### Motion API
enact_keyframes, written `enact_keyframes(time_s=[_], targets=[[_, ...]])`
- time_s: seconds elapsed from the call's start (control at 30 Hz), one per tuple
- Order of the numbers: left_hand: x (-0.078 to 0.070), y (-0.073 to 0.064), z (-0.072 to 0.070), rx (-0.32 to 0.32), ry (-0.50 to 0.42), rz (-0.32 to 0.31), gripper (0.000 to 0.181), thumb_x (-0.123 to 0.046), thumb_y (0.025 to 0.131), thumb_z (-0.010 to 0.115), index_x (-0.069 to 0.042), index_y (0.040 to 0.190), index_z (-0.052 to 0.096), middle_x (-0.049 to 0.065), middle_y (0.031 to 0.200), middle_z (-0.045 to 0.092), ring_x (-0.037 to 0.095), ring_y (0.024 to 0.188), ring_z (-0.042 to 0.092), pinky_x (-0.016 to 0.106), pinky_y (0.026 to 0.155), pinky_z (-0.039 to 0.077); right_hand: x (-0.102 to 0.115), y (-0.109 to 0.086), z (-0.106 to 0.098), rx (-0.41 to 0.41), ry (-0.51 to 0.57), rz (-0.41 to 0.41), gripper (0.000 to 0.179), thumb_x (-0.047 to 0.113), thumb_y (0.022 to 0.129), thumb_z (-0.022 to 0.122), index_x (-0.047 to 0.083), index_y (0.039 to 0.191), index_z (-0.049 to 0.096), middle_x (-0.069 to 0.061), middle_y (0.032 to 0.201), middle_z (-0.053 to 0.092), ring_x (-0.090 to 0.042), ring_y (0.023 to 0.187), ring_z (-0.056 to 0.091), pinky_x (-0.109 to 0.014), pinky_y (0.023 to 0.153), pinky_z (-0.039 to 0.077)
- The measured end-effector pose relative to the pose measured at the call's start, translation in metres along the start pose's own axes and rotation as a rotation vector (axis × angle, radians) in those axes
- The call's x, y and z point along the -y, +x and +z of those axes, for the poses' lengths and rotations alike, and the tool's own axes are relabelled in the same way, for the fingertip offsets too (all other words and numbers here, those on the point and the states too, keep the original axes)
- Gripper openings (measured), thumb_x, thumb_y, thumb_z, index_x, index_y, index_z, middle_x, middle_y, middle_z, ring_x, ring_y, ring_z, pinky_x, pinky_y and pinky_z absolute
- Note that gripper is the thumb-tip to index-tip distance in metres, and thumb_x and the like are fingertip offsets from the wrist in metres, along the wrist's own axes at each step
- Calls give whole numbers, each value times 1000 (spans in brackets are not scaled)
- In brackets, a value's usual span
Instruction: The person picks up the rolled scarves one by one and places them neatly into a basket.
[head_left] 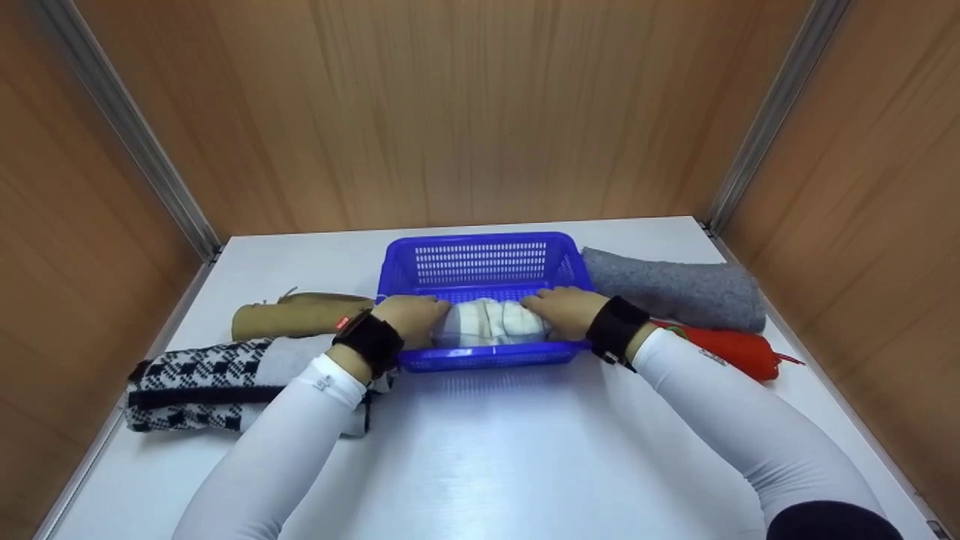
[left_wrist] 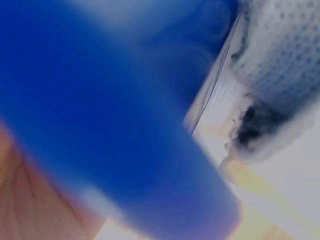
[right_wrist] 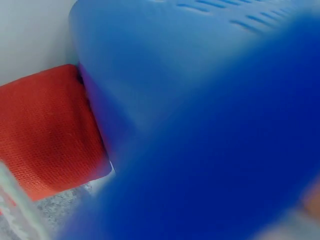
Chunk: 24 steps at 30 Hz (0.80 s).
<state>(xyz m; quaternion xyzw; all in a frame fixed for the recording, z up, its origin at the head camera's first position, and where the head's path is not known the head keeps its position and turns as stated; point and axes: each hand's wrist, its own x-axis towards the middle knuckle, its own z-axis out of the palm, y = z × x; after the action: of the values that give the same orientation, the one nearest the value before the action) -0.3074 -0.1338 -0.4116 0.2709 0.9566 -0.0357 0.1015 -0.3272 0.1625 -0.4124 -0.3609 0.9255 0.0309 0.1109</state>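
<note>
A rolled light plaid cloth, like a scarf (head_left: 491, 322), lies in the front part of a blue plastic basket (head_left: 484, 358). My left hand (head_left: 414, 319) grips its left end and my right hand (head_left: 568, 309) its right end, both with fingers bent over it inside the basket. The basket's blurred wall (left_wrist: 100, 105) fills much of the left wrist view, where part of the left palm (left_wrist: 40, 205) shows at lower left. The right wrist view is mostly basket wall (right_wrist: 210, 160) too. Most fingertips are hidden.
Left of the basket lie a tan roll (head_left: 300, 319) and a black-and-white patterned roll (head_left: 202, 375). On the right are a grey roll (head_left: 675, 291) and a red roll (head_left: 739, 351) with a cord. Wooden panels (head_left: 480, 112) enclose the white table (head_left: 465, 465) at back and sides.
</note>
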Motion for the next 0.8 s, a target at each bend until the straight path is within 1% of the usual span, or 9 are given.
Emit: enact_keyframes(time_s=[0.13,0.27,0.33,0.5,0.7,0.8], targets=[[2,-2,0,-13,-10,11,43,-19,94,82,-6,131,65,15,119,75,36,109,75,57,95,63,-1,-1,-2,-1,11,-11,64,15,98,81,4,154,54,-24,140,68,-44,130,67,-56,114,54],[4,-4,-2,-12,-19,13,47,-22,93,84,-8,135,66,14,121,75,35,112,74,56,98,62,-1,-2,-5,12,27,-17,65,16,98,81,4,155,54,-24,140,67,-44,130,66,-55,114,54],[5,-5,-3,-14,-26,7,49,-24,93,84,-8,137,66,14,123,74,35,114,74,56,100,61,-1,-3,-7,7,25,-20,65,17,97,82,3,155,54,-24,139,67,-43,128,67,-54,112,55],[6,-10,-9,-47,-36,18,52,-27,92,85,-7,136,66,14,124,74,35,114,74,55,101,60,0,-4,-13,-6,20,-17,68,20,96,83,3,154,53,-23,137,68,-42,125,68,-54,110,57],[6,-16,-15,-62,-59,27,55,-33,92,87,-9,137,65,14,126,73,36,115,73,55,102,60,3,-4,-20,-5,28,8,72,24,96,82,4,158,51,-23,143,65,-42,131,66,-53,114,54],[6,-19,-19,-63,-70,26,54,-32,93,86,-9,137,65,16,130,72,37,118,72,56,104,59,4,-5,-24,-19,30,9,73,23,96,82,3,159,50,-23,145,65,-42,132,65,-53,116,53]])
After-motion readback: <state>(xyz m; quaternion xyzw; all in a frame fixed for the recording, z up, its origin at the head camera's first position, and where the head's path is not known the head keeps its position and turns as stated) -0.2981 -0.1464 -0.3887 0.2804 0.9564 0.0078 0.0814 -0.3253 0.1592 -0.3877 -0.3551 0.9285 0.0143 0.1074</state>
